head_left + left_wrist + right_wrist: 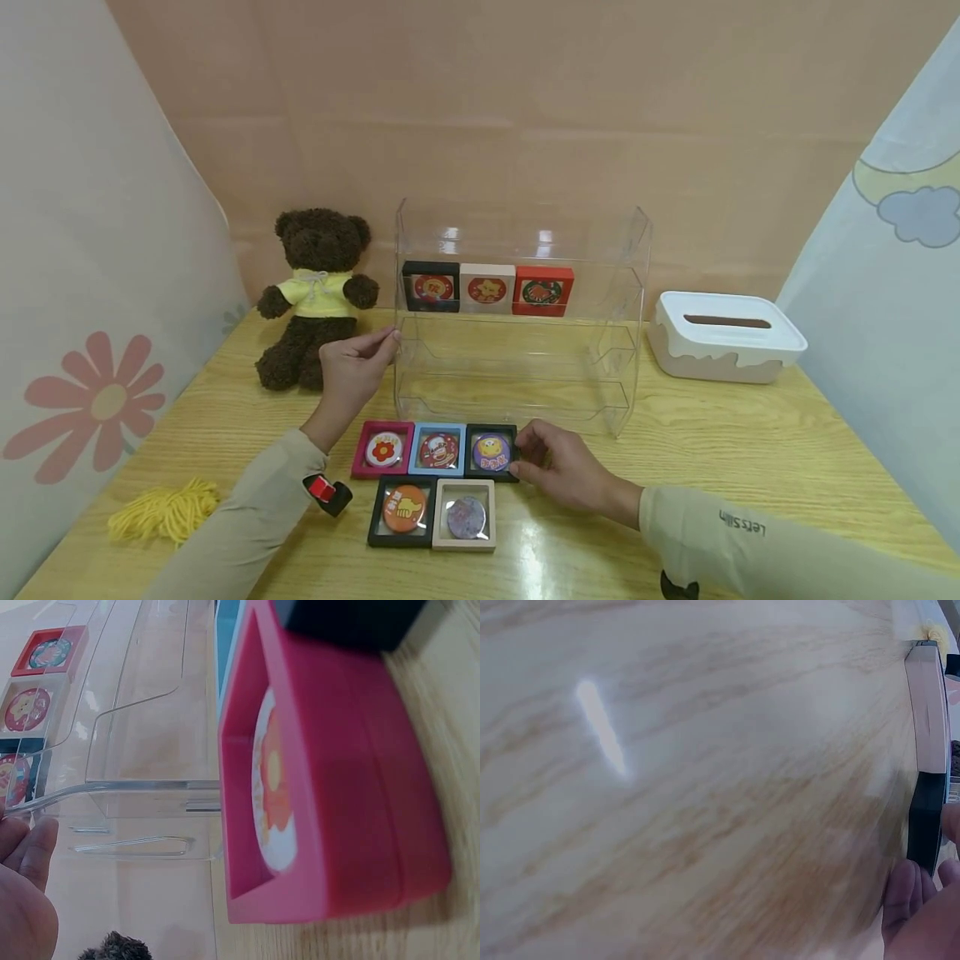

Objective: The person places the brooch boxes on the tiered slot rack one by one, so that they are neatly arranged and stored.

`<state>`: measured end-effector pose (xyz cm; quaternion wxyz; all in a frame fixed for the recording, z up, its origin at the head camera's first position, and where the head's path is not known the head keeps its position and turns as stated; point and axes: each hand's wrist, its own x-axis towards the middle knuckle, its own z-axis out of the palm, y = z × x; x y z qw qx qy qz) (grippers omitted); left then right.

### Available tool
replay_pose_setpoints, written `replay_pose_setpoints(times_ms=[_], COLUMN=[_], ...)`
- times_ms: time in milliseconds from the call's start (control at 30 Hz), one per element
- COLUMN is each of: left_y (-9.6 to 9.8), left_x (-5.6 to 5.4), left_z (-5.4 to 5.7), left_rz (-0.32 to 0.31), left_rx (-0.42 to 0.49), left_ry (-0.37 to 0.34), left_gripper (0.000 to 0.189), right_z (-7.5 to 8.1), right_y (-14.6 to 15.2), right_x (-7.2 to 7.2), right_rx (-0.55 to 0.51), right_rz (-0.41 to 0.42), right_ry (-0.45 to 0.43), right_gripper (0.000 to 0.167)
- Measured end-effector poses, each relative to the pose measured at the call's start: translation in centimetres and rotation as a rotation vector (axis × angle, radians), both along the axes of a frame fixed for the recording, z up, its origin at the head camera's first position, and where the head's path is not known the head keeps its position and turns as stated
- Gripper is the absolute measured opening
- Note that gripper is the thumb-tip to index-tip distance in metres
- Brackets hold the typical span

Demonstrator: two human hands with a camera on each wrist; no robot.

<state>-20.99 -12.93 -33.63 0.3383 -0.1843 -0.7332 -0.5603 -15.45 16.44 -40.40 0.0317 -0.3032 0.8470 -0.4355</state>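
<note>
My left hand (352, 371) pinches the left side edge of a clear tiered display rack (517, 343) between thumb and fingertips. In the left wrist view the fingertips meet the rack's side panel (154, 787). My right hand (566, 467) holds a black badge frame (491, 477) with a purple badge by its right side, thumb at the front corner and fingers behind. That frame ends a row with a magenta frame (357, 450) and a light blue frame (415, 450). Nearer me lie a black frame with an orange badge (403, 508) and a beige frame (463, 544).
Black (408, 292), cream (487, 307) and red (544, 312) frames stand on an upper tier. A brown teddy bear (322, 292) sits left of the rack. A white tissue box (727, 333) is at right, and yellow yarn (168, 510) at front left.
</note>
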Motion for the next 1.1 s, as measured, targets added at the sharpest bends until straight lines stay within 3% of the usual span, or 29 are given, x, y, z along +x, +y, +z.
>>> replay_pose_setpoints(times_ms=[167,433,633,867,1100], left_y=[-0.08,-0.16,-0.19,-0.13,-0.07], left_x=[-0.04,-0.11,-0.11,-0.21,-0.16], left_z=[-0.08,-0.14,-0.24,-0.26,-0.21], left_rz=[0.005,0.008,0.012,-0.009,-0.017], left_rx=[-0.004,-0.008,-0.009,0.004,0.003], left_ry=[0.004,0.008,0.006,0.003,-0.014], left_gripper=[0.01,0.01,0.01,0.011,0.011], right_z=[0.03,0.3,0.6,0.85,0.79], right_y=[-0.01,-0.08,-0.14,-0.2,-0.02], right_x=[0.02,0.01,-0.07,-0.3,-0.21], right_rx=[0.036,0.068,0.094,0.128,0.106], right_rz=[-0.033,-0.054,-0.041,-0.079,-0.094], right_ry=[-0.017,-0.033,-0.058,-0.101,-0.111], right_gripper=[0.03,0.058,0.06,0.056,0.053])
